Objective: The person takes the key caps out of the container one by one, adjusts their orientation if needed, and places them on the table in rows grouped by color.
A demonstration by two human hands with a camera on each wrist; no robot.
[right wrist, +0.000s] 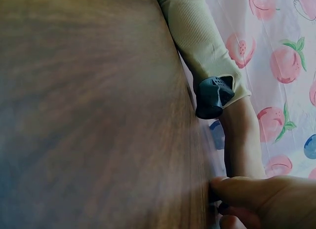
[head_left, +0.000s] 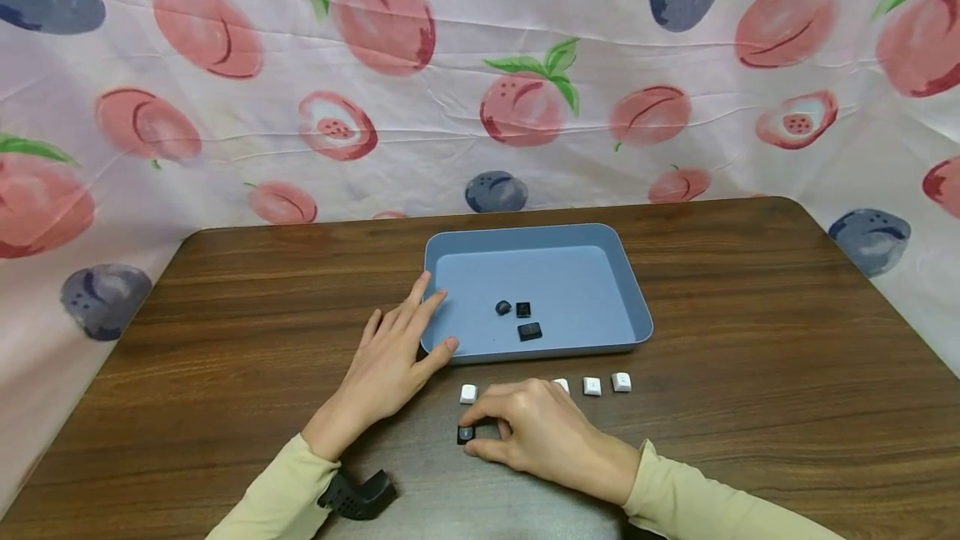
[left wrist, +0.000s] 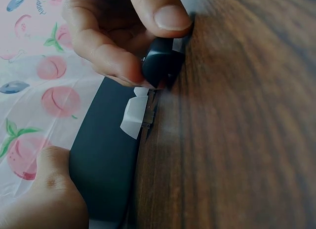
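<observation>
Nearest the camera: pale yellow-green cloth sleeve, right arm (head_left: 712, 502); its counterpart, left arm (head_left: 273, 498), with a black plastic wrist mount (head_left: 358, 497).

Landmark: shallow, light-blue rectangular tray with rounded corners (head_left: 581, 286), long sides running left to right, on a brown wood-grain table (head_left: 765, 332).

Right hand (head_left: 543, 432): on the near side of the tray; thumb and fingers pinch one small black plastic keycap (head_left: 466, 434). Whether the keycap rests on the table or is lifted cannot be told. Outline roughly square; no clear long axis.

Left hand (head_left: 390, 365): at the tray's near-left corner, fingers extended and spread, thumb against the tray's side; holding nothing.

White plastic keycaps (head_left: 592, 387): four visible in a row just off the tray's near rim, one partly behind the right hand.

Inside the tray: three loose black keycaps (head_left: 523, 310), near the middle.

Governing relation, as judged: the tray lies beyond the pinched keycap, its near-left corner closest, the leftmost white keycap standing between. The left hand is nearer the tray.
</observation>
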